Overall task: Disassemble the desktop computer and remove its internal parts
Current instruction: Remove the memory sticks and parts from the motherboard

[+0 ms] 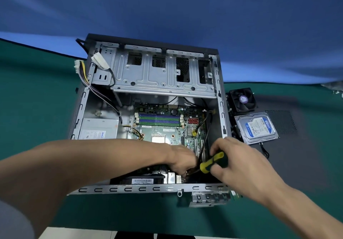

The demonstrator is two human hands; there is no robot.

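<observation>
I am looking down on a table (37, 108) covered in dark green cloth, and behind it a plain blue wall (185, 6) fills the upper part of my view. At the near edge the cloth ends and a pale strip of floor shows below it. The desktop computer case (89, 97) lies open on its side in the middle of the green surface, its grey drive cage (159, 75) at the far end, the motherboard (163, 125) with its blue and green memory slots in the centre, and the power supply (99, 128) along the left wall. On the cloth just to the right of the case sit a black cooling fan (242, 99) and, nearer to me, a hard drive (257, 127) with a blue label, both resting on a dark perforated panel (282, 120). My right hand (239, 162) is curled tight around the yellow and black handle of a screwdriver (213, 161), whose tip points down into the near right corner of the case. My left hand (182, 160) reaches into that same corner beside the tip; its fingers are hidden below, so I cannot tell whether they hold anything.
</observation>
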